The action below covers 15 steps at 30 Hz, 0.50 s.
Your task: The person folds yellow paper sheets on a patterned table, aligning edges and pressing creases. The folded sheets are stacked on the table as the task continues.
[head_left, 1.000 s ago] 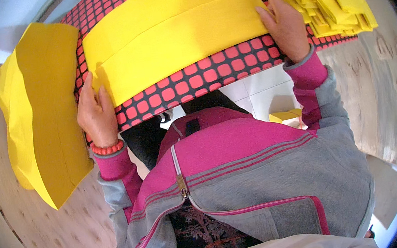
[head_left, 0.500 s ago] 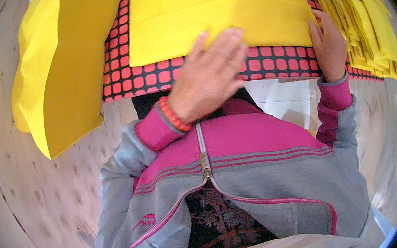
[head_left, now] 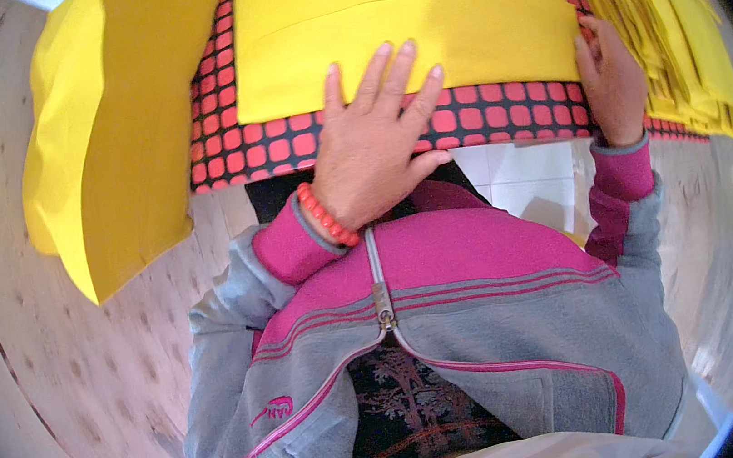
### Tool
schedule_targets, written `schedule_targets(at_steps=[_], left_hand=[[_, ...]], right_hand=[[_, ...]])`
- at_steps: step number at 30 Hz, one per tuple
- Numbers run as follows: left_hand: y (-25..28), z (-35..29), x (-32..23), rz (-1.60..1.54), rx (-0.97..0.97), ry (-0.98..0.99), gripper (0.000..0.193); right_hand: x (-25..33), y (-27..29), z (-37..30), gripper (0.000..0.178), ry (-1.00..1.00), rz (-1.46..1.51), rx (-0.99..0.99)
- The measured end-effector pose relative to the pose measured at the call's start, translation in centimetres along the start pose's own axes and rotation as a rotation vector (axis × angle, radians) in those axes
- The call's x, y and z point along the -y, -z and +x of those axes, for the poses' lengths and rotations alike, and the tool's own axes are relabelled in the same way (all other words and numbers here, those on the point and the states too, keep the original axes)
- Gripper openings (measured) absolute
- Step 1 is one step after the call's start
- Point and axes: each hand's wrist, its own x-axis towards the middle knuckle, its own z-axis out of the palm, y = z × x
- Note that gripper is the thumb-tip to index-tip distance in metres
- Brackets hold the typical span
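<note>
A folded yellow cloth (head_left: 415, 31) lies on a table covered in a red and black checked mat (head_left: 282, 139). My left hand (head_left: 374, 141) lies flat with fingers spread on the cloth's near edge and the mat. A red bead bracelet is on its wrist. My right hand (head_left: 612, 84) rests at the cloth's right near corner, fingers on its edge. Both sleeves are grey and pink.
A large yellow cloth (head_left: 118, 140) hangs over the table's left side. A pile of several folded yellow cloths (head_left: 670, 18) sits at the right. Pale wooden floor (head_left: 71, 357) and white tiles (head_left: 525, 182) lie below the table edge.
My left hand moved from the cloth's left edge to the middle of its near edge and now lies flat there. The view shifted left. My right hand stays at the right corner.
</note>
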Motion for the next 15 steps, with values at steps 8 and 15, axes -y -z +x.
schedule_targets(at_steps=[8,15], left_hand=[[-0.1,0.1,0.0,0.037,-0.008,-0.009,0.086],[-0.5,0.1,0.4,0.094,0.033,0.032,0.074]], right_hand=[[7.7,0.0,-2.1,0.031,0.332,0.137,-0.229],[15.3,-3.3,-4.8,0.061,0.454,0.397,0.08]])
